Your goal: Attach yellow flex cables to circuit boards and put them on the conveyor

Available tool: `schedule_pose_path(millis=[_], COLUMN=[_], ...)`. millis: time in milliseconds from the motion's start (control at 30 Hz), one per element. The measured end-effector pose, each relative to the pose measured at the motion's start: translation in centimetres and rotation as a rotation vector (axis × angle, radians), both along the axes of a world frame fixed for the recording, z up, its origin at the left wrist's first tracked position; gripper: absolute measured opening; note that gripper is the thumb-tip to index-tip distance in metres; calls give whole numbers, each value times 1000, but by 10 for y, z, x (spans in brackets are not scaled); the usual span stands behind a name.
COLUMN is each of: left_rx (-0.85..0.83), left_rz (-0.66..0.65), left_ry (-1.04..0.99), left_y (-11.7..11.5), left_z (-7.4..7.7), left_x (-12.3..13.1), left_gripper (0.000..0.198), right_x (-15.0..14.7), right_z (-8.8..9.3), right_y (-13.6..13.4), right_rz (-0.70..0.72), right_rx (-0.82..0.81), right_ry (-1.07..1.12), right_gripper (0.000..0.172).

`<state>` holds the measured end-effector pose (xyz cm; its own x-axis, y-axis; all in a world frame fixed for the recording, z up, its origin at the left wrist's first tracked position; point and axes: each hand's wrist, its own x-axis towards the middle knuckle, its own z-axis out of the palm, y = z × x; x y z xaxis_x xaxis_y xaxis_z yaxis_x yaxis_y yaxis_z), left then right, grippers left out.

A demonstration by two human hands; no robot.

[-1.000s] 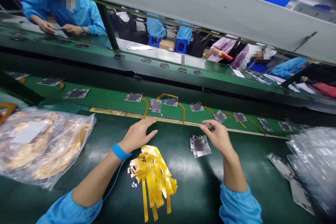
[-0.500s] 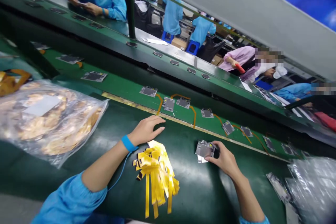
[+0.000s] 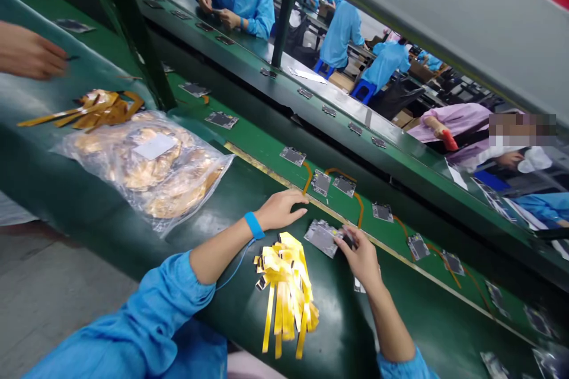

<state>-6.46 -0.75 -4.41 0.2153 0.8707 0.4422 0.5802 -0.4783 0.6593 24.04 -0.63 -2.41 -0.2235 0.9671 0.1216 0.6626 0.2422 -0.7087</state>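
My left hand [image 3: 282, 209] lies palm down on the dark green bench with its fingers stretched out, just behind a pile of yellow flex strips [image 3: 287, 281]. A blue wrist strap [image 3: 254, 225] with a cord is on that wrist. My right hand [image 3: 362, 254] is pinched on the right edge of a small silver circuit board [image 3: 322, 237], holding it just above the bench. Another board [image 3: 358, 285] lies partly hidden under that wrist.
A clear bag of orange flex cables [image 3: 153, 169] lies at the left, loose orange strips [image 3: 91, 109] behind it. Several boards with orange cables sit on the green conveyor [image 3: 267, 148]. Another person's hand [image 3: 29, 50] is at far left; workers in blue sit across.
The view has swung left. My right hand came back from the conveyor to the bench, pinched a silver board and carried it left toward my left hand, which stayed put.
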Motion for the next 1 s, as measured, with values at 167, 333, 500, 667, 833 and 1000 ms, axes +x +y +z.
schedule_pose_path(millis=[167, 333, 500, 667, 833, 1000], left_rx=[-33, -74, -72, -73, -192, -326], left_rz=[-11, -45, -57, -44, -17, -65], left_ry=[37, 93, 111, 144, 317, 451], left_y=[-3, -5, -8, -7, -5, -11], left_z=[5, 8, 10, 18, 32, 33], left_x=[1, 5, 6, 13, 43, 78], left_gripper=[23, 25, 24, 21, 11, 9], right_x=[-35, -55, -66, -62, -49, -28], right_z=[6, 6, 2, -2, -7, 3], right_y=[-21, -52, -56, -56, -56, -45], right_rz=[294, 476, 496, 458, 389, 156], right_rx=[56, -100, -142, -180, -160, -174], right_ry=[-161, -313, -340, -163, 30, 207], right_gripper=[29, 23, 7, 13, 21, 31])
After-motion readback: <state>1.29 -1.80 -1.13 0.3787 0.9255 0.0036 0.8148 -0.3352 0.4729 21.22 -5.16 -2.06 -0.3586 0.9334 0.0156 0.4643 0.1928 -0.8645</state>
